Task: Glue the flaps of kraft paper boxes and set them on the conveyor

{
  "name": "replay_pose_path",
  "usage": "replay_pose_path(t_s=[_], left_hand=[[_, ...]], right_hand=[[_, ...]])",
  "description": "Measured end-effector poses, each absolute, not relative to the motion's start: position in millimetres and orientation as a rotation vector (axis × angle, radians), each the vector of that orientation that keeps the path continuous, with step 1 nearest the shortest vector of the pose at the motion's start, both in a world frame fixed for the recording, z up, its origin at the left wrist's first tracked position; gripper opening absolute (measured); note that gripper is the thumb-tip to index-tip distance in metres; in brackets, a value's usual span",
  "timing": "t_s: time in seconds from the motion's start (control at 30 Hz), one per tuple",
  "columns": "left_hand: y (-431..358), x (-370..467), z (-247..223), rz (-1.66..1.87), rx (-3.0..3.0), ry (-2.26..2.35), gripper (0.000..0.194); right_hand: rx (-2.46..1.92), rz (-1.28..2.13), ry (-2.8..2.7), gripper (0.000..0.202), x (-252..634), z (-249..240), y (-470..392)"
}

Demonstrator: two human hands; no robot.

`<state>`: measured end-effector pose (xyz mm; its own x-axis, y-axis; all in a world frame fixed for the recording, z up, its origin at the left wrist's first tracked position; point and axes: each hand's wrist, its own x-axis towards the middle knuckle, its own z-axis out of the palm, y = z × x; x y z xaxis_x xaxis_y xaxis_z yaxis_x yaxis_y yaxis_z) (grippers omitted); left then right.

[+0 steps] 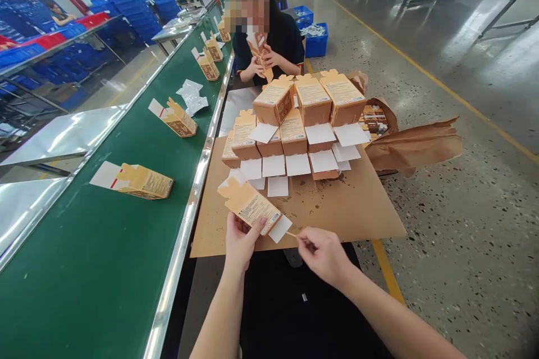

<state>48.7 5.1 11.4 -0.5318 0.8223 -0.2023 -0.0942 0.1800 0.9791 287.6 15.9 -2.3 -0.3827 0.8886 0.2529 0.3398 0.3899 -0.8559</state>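
My left hand (243, 238) grips a tan and brown carton (252, 206), thumb on its printed face and fingers underneath. The carton lies tilted over the front of a cardboard sheet (357, 219). Its white flap (280, 229) points towards my right hand (323, 252). Pinched between the right thumb and forefinger is a thin pale strip (291, 234), which reaches to the flap's edge; whether it is still attached I cannot tell. Just beyond, a stack of similar cartons (310, 107) stands on the sheet with white flaps hanging towards me.
Left of me runs a green conveyor belt (105, 258) with a metal rail (196, 188). Several cartons (145, 181) and a crumpled clear plastic bag (192, 96) lie on it. Across the stack, a person (269, 50) holds another carton. Torn brown paper (416, 146) sticks out at the right.
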Motion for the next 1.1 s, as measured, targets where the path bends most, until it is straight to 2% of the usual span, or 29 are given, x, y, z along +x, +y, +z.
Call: replay_pose_path(t_s=[0.17,0.37,0.63,0.77,0.9,1.0,1.1], left_hand=[[5.1,42.8,-0.4,1.477,0.703,1.684,0.086],[-3.0,55.9,-3.7,1.519,0.815,1.720,0.088],[-27.8,75.8,-3.9,1.349,1.088,2.032,0.076],[-26.1,74.6,-1.7,1.267,1.160,2.155,0.072],[-25.9,21.6,6.5,1.379,1.060,2.342,0.080],[-31.7,-58.2,21.4,1.662,0.754,2.502,0.097],[-36.5,-139.6,34.8,1.843,0.590,2.472,0.099]], right_hand=[[-1.007,0.887,-2.046,0.032,271.9,-9.7,15.3],[-1.129,0.868,-1.875,0.029,298.2,-6.2,26.5],[-1.307,0.891,-1.648,0.037,330.2,7.8,25.9],[-1.291,0.919,-1.619,0.047,333.9,7.8,27.2],[-1.286,0.929,-1.571,0.052,342.9,4.4,29.6],[-1.321,0.910,-1.537,0.049,352.4,3.9,31.9],[-1.320,0.892,-1.513,0.046,356.0,5.7,36.9]])
